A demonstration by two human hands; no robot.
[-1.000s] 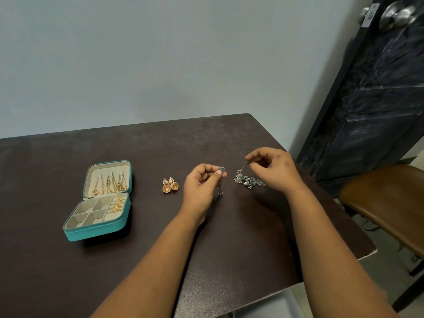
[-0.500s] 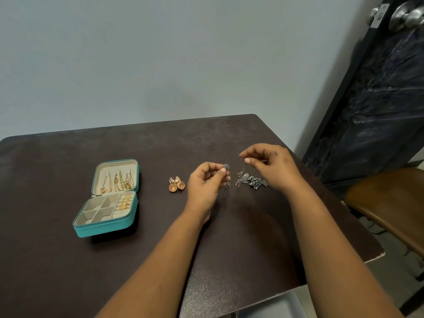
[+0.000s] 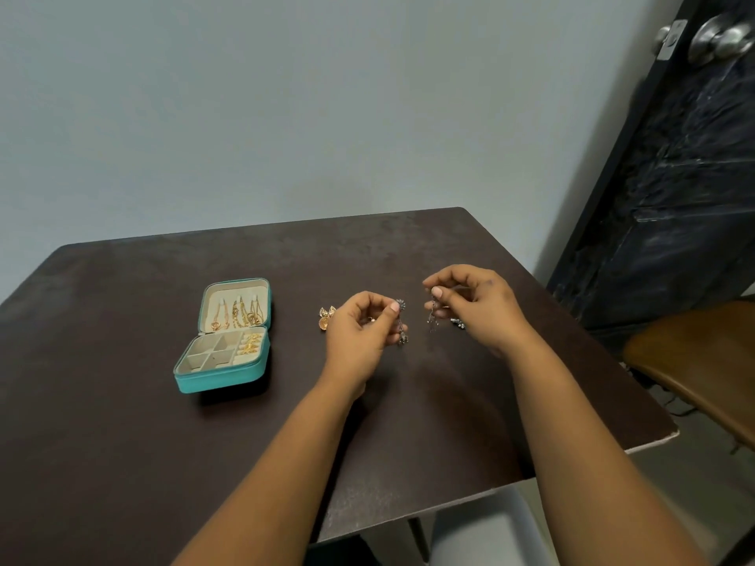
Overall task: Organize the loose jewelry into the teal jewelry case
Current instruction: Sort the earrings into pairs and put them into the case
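While pinching one silver drop earring (image 3: 401, 325) in the left hand (image 3: 359, 335) and its mate (image 3: 432, 320) in the right hand (image 3: 476, 306) at frame centre, carry both leftward to the open teal jewelry case (image 3: 228, 341); lower slowly, avoiding tangles.

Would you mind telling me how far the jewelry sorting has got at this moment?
Partly done. The open teal jewelry case already holds gold chains in its lid and gold pieces in one tray section. In hand: the left hand and right hand each pinch a silver dangling earring. Left: those, the gold earrings on the table, and a silver piece behind the right hand.
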